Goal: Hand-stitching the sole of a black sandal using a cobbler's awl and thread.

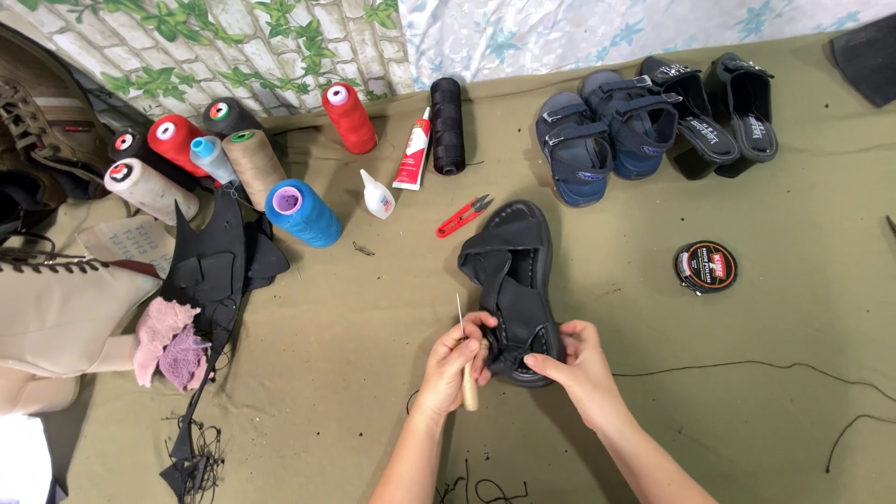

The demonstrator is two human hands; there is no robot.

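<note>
The black sandal (511, 285) lies lengthwise away from the person on the olive cloth, heel nearest. The right hand (581, 359) pinches its heel strap; the left hand (457, 359), just left of it, clenches an awl (466, 359), needle up

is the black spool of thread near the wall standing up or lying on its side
Lying on its side. The black thread spool shows its full length along the cloth, between the glue tube and the blue sandals.

A round black tin (706, 267) with a red and white label is seen right of the sandal. A red and white glue tube (413, 150) and a small white bottle (377, 195) are laid near the thread spools.
</note>
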